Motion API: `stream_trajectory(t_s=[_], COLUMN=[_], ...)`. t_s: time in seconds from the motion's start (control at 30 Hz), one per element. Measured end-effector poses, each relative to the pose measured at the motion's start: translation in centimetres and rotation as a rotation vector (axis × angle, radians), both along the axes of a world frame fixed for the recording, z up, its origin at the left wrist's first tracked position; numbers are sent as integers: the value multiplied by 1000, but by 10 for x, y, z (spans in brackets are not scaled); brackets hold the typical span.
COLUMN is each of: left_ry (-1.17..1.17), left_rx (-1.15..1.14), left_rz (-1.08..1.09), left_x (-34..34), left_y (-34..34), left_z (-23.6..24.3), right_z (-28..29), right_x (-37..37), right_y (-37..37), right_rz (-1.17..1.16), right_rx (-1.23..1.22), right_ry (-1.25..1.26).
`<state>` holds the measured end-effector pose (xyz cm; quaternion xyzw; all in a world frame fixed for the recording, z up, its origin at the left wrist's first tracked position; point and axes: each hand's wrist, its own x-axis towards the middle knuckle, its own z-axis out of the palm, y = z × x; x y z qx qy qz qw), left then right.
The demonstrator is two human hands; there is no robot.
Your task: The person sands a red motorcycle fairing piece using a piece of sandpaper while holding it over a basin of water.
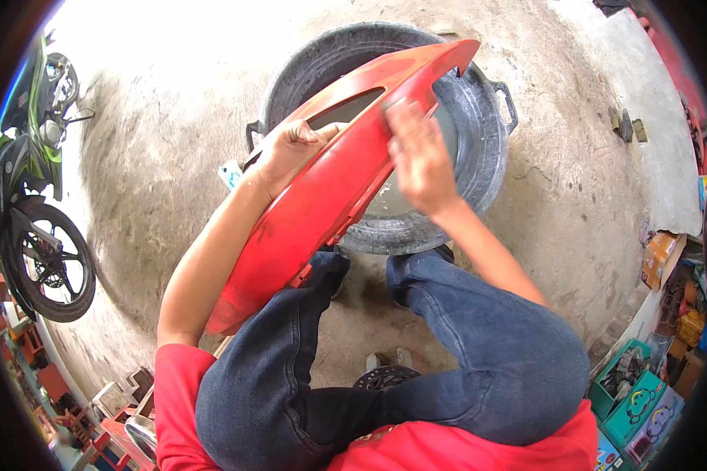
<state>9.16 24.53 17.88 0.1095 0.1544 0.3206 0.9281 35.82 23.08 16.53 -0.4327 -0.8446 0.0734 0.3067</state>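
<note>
A long red plastic motorcycle body panel (310, 210) slants from my left thigh up over a dark metal basin (481, 169). Its far tip rises above the basin's right side. My left hand (292, 153) grips the panel's left edge beside the long cutout, thumb bent. My right hand (423, 161) lies against the panel's upper right edge, its fingers blurred by motion. Under those fingertips shows a sliver of a thin dark grey piece (388, 116), possibly sandpaper; most of it is hidden. Cloudy water (389, 200) lies in the basin.
A green and black motorcycle (35, 188) stands at the left on the concrete floor (165, 157). A small white and blue packet (230, 174) lies beside the basin. Below my knees is a perforated metal disc (385, 377). Boxes (636, 404) and parts crowd the lower right.
</note>
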Motion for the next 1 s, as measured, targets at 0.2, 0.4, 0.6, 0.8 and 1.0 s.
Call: stream_trajectory(t_s=[0.2,0.4,0.6,0.8,1.0], left_ry=[279,458,526,521,507], left_rx=[107,228,302,108,211], left_rz=[102,-105,-151,-178,-196], left_x=[-16,-3,5,-9,-14], left_y=[-10,-12,-13,-30,-31], left_z=[-10,12,25,36,39], right_z=[3,-2,1,7,-2], right_x=[-12,-1,5,-5,2], right_y=[-16,21,22,32,33], right_rz=[197,-7,70,198,4], right_rx=[40,5,105,157,38], right_ry=[-17,65,-73,-101,97])
